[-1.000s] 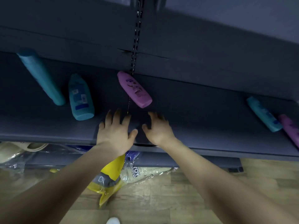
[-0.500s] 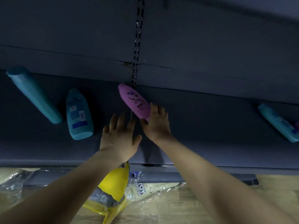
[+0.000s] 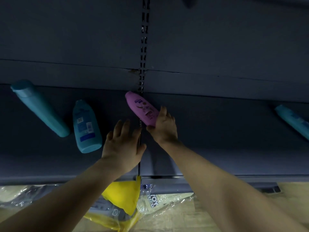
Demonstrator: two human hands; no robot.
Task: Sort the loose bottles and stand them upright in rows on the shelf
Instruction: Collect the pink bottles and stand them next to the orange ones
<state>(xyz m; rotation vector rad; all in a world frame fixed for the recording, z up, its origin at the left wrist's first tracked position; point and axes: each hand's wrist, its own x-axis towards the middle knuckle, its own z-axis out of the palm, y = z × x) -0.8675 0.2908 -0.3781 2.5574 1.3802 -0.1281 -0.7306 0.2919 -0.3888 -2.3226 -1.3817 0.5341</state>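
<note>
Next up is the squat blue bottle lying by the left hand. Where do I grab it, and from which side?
Grip the squat blue bottle across its wide lower body, coming from the front of the shelf with the left hand. It lies flat, base toward you, narrow cap toward the back. The long teal bottle crowds its left side, so front-right looks freest.

Wood-plank floor (image 3: 294,193) along btm of view; yellow pkg (image 3: 122,198) lying on it near ctr, partly grey toward btm; clear plastic wrap (image 3: 168,208) w/ dark printed letters just R of it, touching; more crumpled clear plastic (image 3: 18,195) at far L.
</note>
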